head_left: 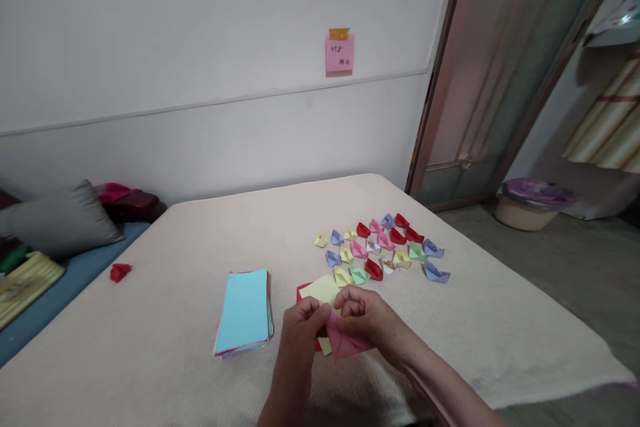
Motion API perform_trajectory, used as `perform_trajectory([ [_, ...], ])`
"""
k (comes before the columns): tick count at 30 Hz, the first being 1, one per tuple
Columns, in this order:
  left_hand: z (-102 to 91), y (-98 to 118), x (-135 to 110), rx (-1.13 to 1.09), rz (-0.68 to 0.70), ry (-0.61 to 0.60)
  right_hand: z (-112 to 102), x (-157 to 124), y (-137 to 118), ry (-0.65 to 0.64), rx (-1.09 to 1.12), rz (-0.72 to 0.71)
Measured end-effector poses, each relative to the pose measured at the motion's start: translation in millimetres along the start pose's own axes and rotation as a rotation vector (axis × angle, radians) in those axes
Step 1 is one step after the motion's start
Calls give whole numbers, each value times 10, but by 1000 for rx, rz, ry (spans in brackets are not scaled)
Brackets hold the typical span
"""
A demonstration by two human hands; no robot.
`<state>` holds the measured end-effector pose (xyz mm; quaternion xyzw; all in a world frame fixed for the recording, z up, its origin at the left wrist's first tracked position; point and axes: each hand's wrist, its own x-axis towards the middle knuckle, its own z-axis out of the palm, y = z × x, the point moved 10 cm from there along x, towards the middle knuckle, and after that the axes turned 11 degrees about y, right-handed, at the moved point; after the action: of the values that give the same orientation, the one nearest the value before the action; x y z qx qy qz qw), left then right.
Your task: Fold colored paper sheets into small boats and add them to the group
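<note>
A folded pink paper (345, 340) is pinched between my two hands above the table's near side. My left hand (303, 320) grips its upper left corner with thumb and fingers. With curled fingers, my right hand (367, 313) holds the upper right part. Beneath the hands lie loose yellow paper (320, 289) and a red sheet, partly hidden. Several small folded paper boats (373, 247) in red, pink, yellow, green, purple and white stand in rows beyond my right hand. To the left of my left hand rests a stack of coloured paper (245, 310), light blue on top.
A crumpled or folded red paper piece (120, 271) lies on the cloth-covered table (170, 320) at the far left. Beyond it are a grey pillow (60, 220) and a blue surface. A pink note (339, 53) is taped to the wall. A basin (527, 207) stands on the floor at right.
</note>
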<state>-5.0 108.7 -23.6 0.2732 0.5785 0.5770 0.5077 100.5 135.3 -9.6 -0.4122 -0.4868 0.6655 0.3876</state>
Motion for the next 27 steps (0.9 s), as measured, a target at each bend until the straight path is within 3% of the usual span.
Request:
perform_trajectory([
  [5, -19, 230, -91, 72, 122, 49, 25, -17, -31, -4, 2, -5],
  [14, -19, 114, -41, 30, 71, 63, -28, -14, -65, 51, 6, -13],
  [18, 92, 61, -75, 13, 25, -38, -115, 16, -93, 122, 55, -49],
  [21, 125, 69, -101, -3, 22, -70, -127, 28, -102, 137, 52, -68],
  [27, 69, 183, -134, -13, 59, -24, -60, 0, -137, 84, 47, -89],
])
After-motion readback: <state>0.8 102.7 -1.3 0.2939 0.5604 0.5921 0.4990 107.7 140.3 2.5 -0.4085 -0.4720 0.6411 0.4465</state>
